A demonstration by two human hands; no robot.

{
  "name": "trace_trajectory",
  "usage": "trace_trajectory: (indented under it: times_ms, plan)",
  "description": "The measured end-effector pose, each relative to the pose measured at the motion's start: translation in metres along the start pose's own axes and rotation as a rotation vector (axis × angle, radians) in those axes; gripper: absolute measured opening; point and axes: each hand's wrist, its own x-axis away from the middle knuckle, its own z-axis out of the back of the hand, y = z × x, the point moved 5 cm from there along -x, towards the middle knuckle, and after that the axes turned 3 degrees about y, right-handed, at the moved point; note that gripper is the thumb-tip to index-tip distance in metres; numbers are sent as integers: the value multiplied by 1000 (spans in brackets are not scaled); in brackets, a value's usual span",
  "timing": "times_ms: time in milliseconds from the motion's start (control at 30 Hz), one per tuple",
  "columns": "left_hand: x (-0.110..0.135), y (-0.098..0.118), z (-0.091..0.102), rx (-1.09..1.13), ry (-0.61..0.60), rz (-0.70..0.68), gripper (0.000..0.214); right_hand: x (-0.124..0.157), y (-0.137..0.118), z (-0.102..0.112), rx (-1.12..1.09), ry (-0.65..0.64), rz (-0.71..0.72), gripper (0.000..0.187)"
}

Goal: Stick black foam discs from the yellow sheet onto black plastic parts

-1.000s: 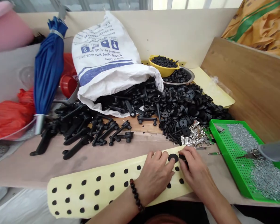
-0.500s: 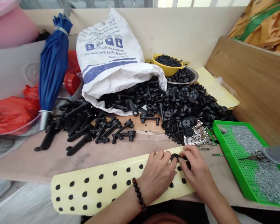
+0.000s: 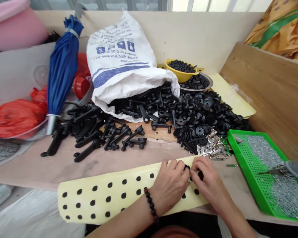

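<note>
From the head camera, the work sits at the near edge of the worktop. The left hand and right hand are close together, fingers curled inward around a small black piece. It lies at the top edge of a yellow sheet dotted with rows of black spots. The fingers hide most of the piece, so I can't tell whether either hand is clamped on it. A beaded bracelet circles the left wrist.

The step in hand looks like fine fingertip work on that one piece, and the next move seems to call for a sure grip or a firm press.

Beyond lie a heap of black plastic handles and black discs, spilling from a white woven sack. Silver metal clips sit just beside a green perforated tray.
</note>
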Motion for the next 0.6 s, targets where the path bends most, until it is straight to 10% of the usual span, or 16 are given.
trace_trajectory:
  times_ms: [200, 400, 600]
  plan:
    - [7, -3, 4, 95, -61, 0, 22, 3, 1, 0, -101, -80, -25, 15]
    - [65, -10, 16, 152, -165, -11, 71, 14, 10, 9, -134, -131, -17, 13]
    - [106, -20, 21, -16, -198, 26, 48, 30, 35, 1, -185, -118, -74, 16]
